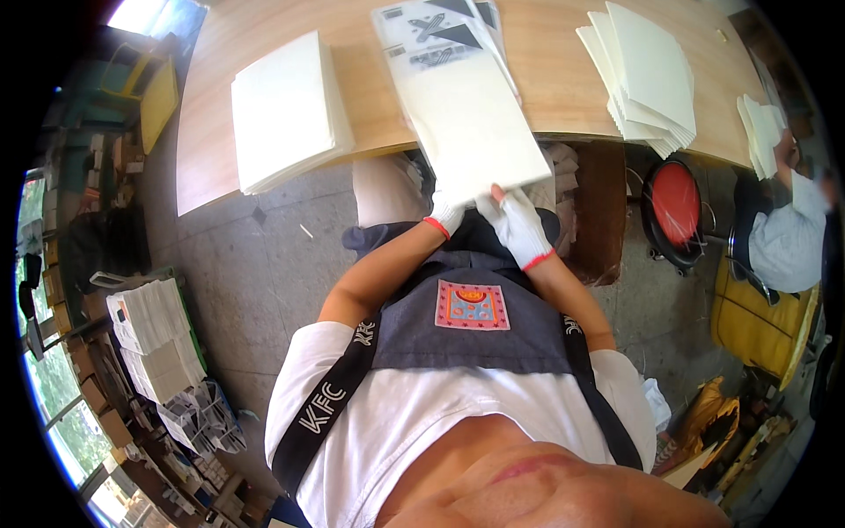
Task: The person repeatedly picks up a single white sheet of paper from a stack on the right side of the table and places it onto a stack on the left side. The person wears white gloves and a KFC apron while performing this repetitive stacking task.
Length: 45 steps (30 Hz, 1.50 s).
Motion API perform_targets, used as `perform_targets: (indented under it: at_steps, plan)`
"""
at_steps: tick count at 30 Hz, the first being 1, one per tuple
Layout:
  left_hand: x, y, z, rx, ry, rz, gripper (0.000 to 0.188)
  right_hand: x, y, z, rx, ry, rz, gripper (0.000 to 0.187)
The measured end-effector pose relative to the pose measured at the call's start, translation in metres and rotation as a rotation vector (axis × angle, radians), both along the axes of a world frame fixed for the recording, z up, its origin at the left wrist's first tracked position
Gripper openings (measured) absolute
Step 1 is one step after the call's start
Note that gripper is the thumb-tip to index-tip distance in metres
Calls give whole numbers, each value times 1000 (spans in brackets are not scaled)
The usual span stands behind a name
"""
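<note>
Both my hands wear white gloves with red cuffs. My left hand [447, 214] and my right hand [518, 226] grip the near edge of a white flat sheet [480, 123] that lies over the front edge of the wooden table [207, 167]. The sheet tops a pile of similar flat pieces with black printed shapes [431, 35] showing behind it. A grey apron with a coloured square patch [473, 305] covers my lap below the hands.
A stack of white sheets [286, 110] lies on the table's left part, a fanned stack [647, 75] on its right. A red stool [675, 207] stands under the table. Another person [783, 233] sits at right. Piles of printed paper [158, 339] rest on the floor left.
</note>
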State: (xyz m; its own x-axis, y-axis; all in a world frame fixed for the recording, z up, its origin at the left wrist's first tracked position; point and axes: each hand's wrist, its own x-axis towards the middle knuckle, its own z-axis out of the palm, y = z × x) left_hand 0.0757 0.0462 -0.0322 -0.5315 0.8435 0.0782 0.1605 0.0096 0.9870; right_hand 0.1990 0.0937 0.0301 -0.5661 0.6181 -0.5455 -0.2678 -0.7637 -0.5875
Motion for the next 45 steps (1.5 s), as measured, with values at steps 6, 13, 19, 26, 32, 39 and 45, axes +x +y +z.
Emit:
perform_targets:
  at_steps: [6,13,19,26,32,39,45]
  plan:
    - [-16,3,2,-150,-787,178,20,-66,34,7,-316,441,-133,39]
    - [-55,-44,54,-219,-744,210,26,-50,27,43,651,-350,574,17]
    - [-78,-52,48,-259,-653,142,22,-89,23,20,1806,-598,722,14]
    - [-78,-56,53,-260,-601,166,19,-56,39,39,684,-144,550,13]
    - [-91,-83,49,-281,-213,158,17,120,170,-54,709,-363,-525,6]
    - [-97,-62,67,3,1222,217,28,84,124,-15,1408,-1125,637,25]
    - [-103,-54,68,44,1118,137,15,-11,98,23,2116,-648,299,22]
